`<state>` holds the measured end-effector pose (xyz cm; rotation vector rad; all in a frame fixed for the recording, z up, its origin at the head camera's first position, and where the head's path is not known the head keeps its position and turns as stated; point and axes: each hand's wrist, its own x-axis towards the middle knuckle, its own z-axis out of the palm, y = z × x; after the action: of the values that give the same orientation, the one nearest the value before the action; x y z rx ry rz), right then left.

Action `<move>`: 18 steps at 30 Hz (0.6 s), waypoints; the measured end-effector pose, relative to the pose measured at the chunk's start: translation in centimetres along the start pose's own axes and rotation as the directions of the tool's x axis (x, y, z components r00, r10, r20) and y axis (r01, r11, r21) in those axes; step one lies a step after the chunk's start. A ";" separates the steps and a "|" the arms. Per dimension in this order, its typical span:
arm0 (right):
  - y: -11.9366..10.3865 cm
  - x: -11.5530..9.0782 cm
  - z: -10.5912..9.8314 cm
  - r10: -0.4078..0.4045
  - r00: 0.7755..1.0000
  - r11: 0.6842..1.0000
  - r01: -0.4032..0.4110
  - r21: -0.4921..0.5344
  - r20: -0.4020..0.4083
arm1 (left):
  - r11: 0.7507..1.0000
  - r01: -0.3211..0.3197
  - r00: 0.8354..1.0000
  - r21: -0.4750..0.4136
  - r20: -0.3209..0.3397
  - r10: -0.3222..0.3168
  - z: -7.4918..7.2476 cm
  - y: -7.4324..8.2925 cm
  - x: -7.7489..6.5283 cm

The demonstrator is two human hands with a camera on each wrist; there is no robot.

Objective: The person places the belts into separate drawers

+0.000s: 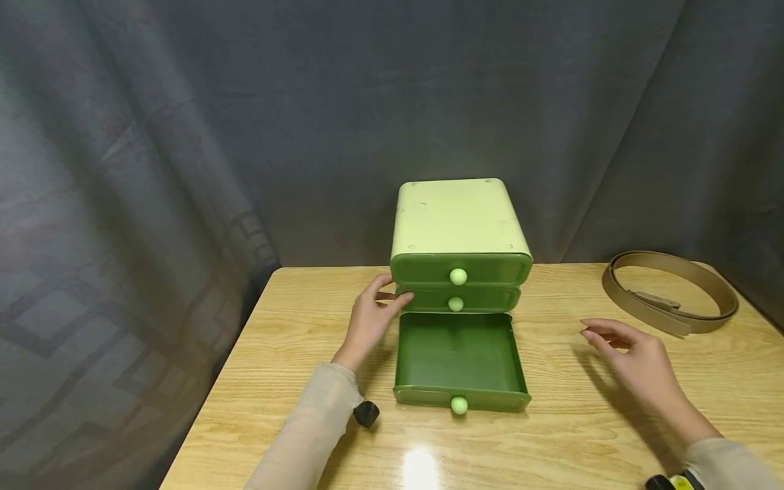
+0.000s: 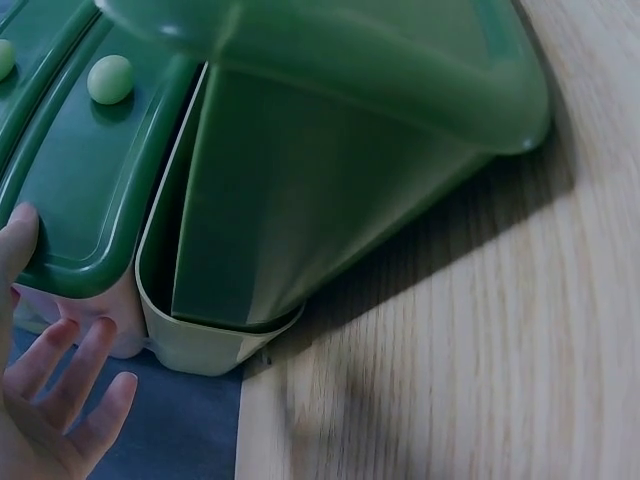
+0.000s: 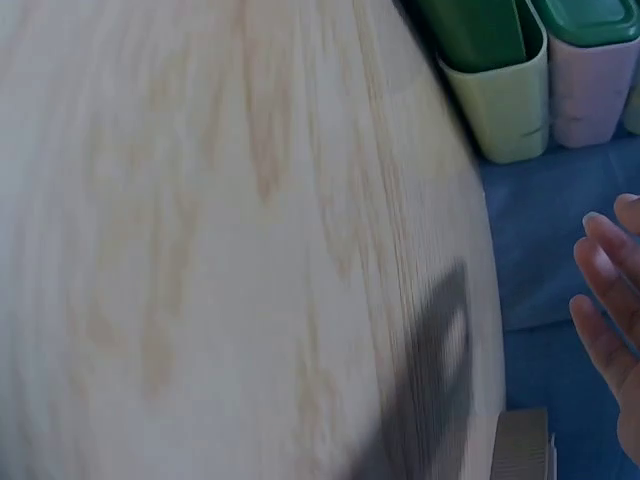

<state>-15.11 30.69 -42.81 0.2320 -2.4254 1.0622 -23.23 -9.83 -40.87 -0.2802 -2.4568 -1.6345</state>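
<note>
A small three-tier drawer cabinet (image 1: 459,214) stands near the table's back edge, with a pale yellow-green top and dark green drawer fronts. Its bottom drawer (image 1: 456,350) is pulled far out and holds nothing. The top and middle drawers are closed. My left hand (image 1: 372,316) grips the left side of the middle tier. In the left wrist view, the thumb (image 2: 20,235) lies on the front of the middle drawer (image 2: 90,190), with fingertips by the tier's pink side. To the right of the cabinet, my right hand (image 1: 637,361) hovers over the table with loosely bent fingers, holding nothing.
A coiled tan belt (image 1: 674,323) lies at the table's back right. Behind the wooden table (image 1: 282,340) hangs a dark grey curtain (image 1: 343,122). Round light-green knobs (image 1: 459,405) stick out from the drawer fronts.
</note>
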 end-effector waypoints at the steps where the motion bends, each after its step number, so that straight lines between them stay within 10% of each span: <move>1: 0.2 0.1 -0.1 -0.002 1.000 1.000 0.002 -0.001 0.000 | 1.000 -0.001 1.000 0.000 -0.001 0.001 0.0 0.0 0.0; 18: 4.1 1.9 -2.0 -0.012 0.998 0.999 0.009 -0.045 -0.055 | 1.000 -0.013 1.000 -0.006 0.007 0.013 -0.1 0.0 0.0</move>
<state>-17.37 34.98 -43.36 0.1975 -2.3926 0.9957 -23.23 -9.91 -40.85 -0.3034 -2.4504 -1.6387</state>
